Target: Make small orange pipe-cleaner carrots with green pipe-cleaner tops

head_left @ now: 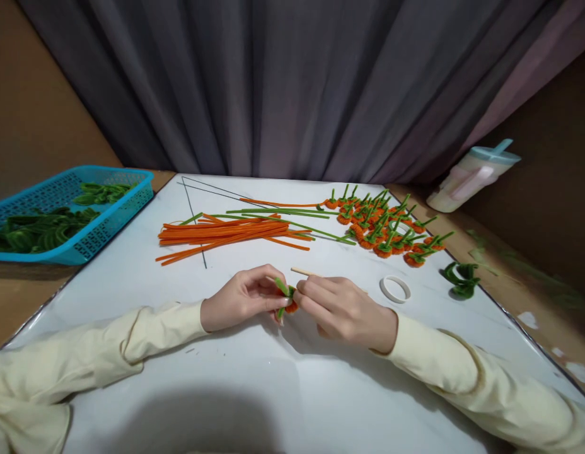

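My left hand and my right hand meet over the middle of the white table. Both pinch a small orange and green pipe-cleaner piece between their fingertips. A thin wooden stick pokes out just above my right hand's fingers. Beyond the hands lies a bundle of orange pipe cleaners with green pipe cleaners across it. A pile of finished orange pieces with green stems sits at the far right.
A blue basket holding green pipe-cleaner shapes stands at the left edge. A white tape ring and curled green pieces lie right of my hands. A pale bottle with a teal lid lies at the far right. Grey curtain behind.
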Demonstrator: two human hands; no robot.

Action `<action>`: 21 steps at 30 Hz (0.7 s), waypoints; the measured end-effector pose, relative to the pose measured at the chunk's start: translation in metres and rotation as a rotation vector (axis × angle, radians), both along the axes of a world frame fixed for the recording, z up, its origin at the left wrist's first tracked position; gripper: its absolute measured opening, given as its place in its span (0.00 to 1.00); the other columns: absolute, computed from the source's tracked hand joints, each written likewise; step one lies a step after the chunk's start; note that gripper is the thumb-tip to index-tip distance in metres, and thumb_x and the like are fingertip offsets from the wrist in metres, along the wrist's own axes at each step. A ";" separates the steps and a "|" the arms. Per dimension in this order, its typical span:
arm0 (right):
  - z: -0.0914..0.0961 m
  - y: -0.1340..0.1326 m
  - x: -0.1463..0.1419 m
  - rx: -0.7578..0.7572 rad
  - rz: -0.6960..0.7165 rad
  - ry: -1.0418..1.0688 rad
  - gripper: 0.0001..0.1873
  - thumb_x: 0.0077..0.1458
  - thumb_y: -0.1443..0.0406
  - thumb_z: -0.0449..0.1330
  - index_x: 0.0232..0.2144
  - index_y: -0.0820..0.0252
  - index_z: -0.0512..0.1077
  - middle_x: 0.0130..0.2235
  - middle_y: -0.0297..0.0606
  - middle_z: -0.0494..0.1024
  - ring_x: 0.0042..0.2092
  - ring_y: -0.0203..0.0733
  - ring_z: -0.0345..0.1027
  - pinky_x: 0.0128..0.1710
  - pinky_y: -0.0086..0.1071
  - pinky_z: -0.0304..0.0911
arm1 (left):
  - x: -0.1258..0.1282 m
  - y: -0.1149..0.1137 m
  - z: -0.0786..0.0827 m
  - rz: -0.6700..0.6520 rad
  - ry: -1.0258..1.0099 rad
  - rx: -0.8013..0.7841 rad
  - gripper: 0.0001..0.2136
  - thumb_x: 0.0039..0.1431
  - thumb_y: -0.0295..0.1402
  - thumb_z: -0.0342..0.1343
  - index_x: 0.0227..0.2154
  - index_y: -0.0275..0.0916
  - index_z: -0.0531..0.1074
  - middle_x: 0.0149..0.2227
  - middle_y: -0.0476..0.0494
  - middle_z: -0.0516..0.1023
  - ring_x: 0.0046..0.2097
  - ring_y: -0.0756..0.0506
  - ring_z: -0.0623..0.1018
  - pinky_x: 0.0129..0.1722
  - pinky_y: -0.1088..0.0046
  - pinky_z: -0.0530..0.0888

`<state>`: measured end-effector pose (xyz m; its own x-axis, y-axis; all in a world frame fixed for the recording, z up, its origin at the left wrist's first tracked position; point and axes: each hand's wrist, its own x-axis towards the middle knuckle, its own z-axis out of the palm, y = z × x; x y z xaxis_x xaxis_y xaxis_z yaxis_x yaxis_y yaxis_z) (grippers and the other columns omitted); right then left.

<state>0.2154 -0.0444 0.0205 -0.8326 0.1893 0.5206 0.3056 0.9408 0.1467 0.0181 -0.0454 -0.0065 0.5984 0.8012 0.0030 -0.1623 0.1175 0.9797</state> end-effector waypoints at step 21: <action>-0.007 0.004 0.004 0.330 0.077 -0.134 0.13 0.59 0.73 0.47 0.25 0.66 0.68 0.27 0.40 0.69 0.27 0.38 0.61 0.24 0.31 0.56 | -0.008 0.019 0.032 -0.063 0.640 0.684 0.15 0.64 0.36 0.40 0.22 0.38 0.57 0.20 0.53 0.57 0.23 0.53 0.60 0.25 0.76 0.59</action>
<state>0.2190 -0.0404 0.0139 -0.9027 -0.0363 0.4287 0.1934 0.8557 0.4799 0.0102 -0.0264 0.0256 0.6915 0.7129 0.1170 0.4181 -0.5270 0.7399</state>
